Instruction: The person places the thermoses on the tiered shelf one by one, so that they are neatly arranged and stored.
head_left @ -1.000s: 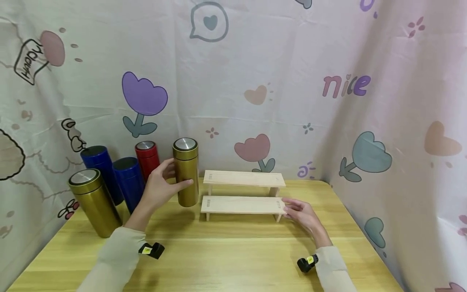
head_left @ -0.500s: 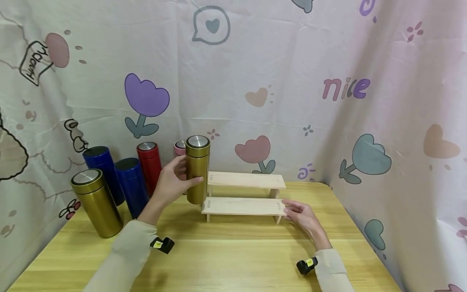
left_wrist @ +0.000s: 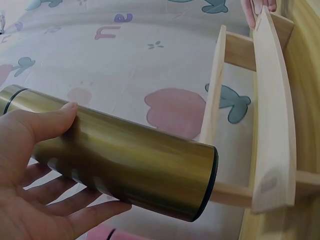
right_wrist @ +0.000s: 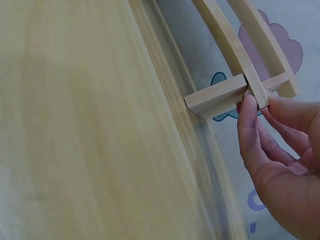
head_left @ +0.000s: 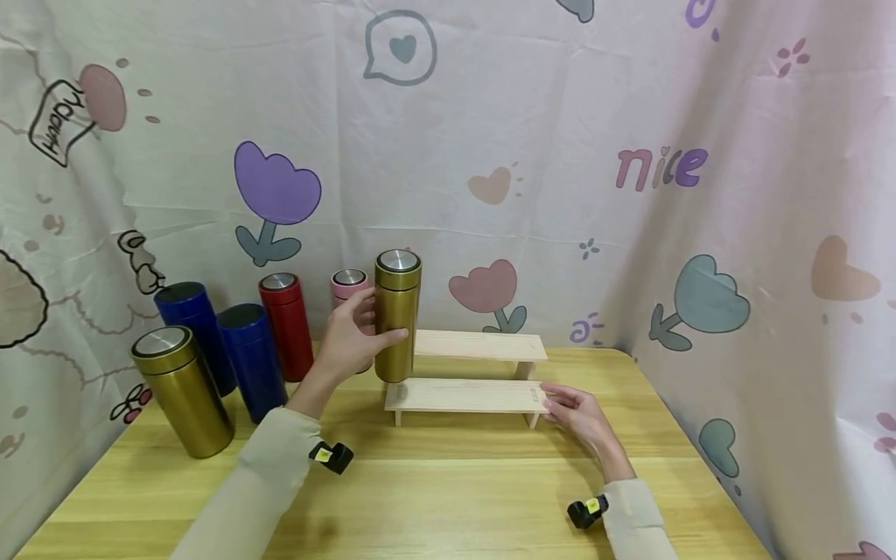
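Both hands were occupied: the left hand [head_left: 346, 342] gripped a gold flask [head_left: 397, 330], thumb on one side and fingers round the other, while the right hand [head_left: 582, 414] pinched the three o'clock end of the lower board [head_left: 467, 397] of a wooden stand [head_left: 465, 386]. Over the last second the left hand had carried the flask, upright with its silver lid [head_left: 398, 260] uppermost, toward three o'clock and slightly higher. It had been off the stand's nine o'clock end; now its base overlapped that end of the lower board in the head view, and its body hid the matching end of the upper board [head_left: 483, 346]. Whether the base touched wood could not be told. That shift also brought into view a pink flask [head_left: 349, 285], at about ten o'clock from the gold one. The right hand had kept its place, which probably helped steady the stand. Around nine o'clock a red flask [head_left: 287, 330], two blue flasks [head_left: 252, 365] and a second gold flask [head_left: 185, 393] had stayed on the desk [head_left: 448, 505], so the work seemed to concern just the gripped flask and the stand.
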The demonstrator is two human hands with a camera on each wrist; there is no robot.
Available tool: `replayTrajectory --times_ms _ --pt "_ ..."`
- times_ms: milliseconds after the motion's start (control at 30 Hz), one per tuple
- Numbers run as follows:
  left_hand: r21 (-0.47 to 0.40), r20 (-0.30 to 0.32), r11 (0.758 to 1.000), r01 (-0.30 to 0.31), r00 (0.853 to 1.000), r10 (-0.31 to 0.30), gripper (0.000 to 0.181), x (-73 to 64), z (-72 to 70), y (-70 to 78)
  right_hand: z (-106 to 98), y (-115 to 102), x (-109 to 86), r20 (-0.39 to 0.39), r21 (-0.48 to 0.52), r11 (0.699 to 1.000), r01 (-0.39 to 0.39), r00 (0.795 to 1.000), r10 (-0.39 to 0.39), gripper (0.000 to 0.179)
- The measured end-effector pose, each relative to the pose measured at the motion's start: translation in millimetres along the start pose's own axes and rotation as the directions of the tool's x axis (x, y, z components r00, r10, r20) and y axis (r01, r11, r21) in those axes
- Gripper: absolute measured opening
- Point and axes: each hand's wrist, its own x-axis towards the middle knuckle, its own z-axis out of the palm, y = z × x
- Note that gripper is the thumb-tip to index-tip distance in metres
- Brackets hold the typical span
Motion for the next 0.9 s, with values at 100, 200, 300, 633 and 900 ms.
replayTrajectory --times_ms 100,200,300,633,900 --pt "-0.014 0.014 1.000 -0.019 1.000 0.019 0.082 2.9 4.6 6.1 0 -1 0.4 -0.003 -0.010 1.000 -0.003 1.000 0.003 0.048" --pt "-0.042 0.023 0.998 -0.055 0.998 0.056 0.081 6.7 10.5 13.9 -1 -3 1.2 -0.005 -0.009 1.000 -0.004 1.000 0.004 0.048" --pt "-0.078 0.028 0.994 -0.081 0.996 0.084 0.080 10.1 17.9 22.2 -1 -3 2.2 -0.007 -0.006 1.000 -0.006 1.000 0.006 0.048" --pt "-0.112 0.041 0.991 -0.071 0.996 0.076 0.083 21.1 49.1 36.8 -1 -3 2.5 0.000 -0.012 1.000 -0.005 1.000 0.005 0.047" --pt "-0.171 0.066 0.985 -0.034 0.997 0.046 0.085 33.3 80.3 43.1 -1 -1 1.8 -0.005 -0.022 1.000 -0.019 1.000 0.019 0.047"
